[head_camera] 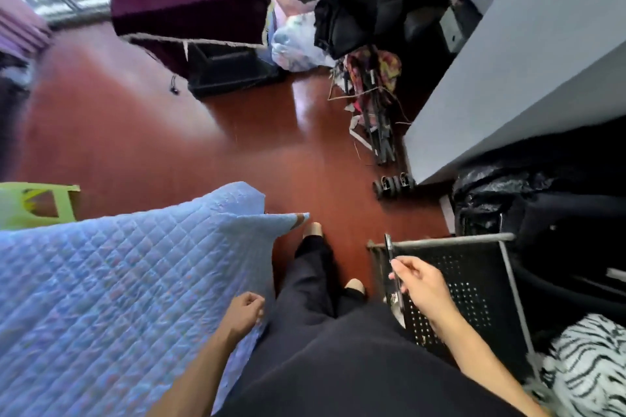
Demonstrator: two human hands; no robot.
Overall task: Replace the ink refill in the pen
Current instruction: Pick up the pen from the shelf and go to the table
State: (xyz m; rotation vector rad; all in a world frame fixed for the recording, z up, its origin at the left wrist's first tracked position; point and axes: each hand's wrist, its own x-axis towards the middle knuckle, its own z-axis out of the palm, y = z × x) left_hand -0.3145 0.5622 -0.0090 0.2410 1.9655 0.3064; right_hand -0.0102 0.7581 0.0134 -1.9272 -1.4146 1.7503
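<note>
My right hand [421, 284] holds a black pen [389, 247] by its middle, above the near edge of a black perforated metal rack [474, 284]. The pen points up and away from me, its lower end running down past my fingers. My left hand [244, 310] rests at the edge of a blue quilted cover [111, 278], fingers curled in with nothing visible between them. I cannot see a spare refill.
My dark-trousered legs and feet stand on the red-brown floor [203, 139]. A grey tabletop [528, 54] lies at the right, a folded stroller [376, 118] beside it. Bags and a maroon cloth are further back. A green stool [44, 201] stands at the left.
</note>
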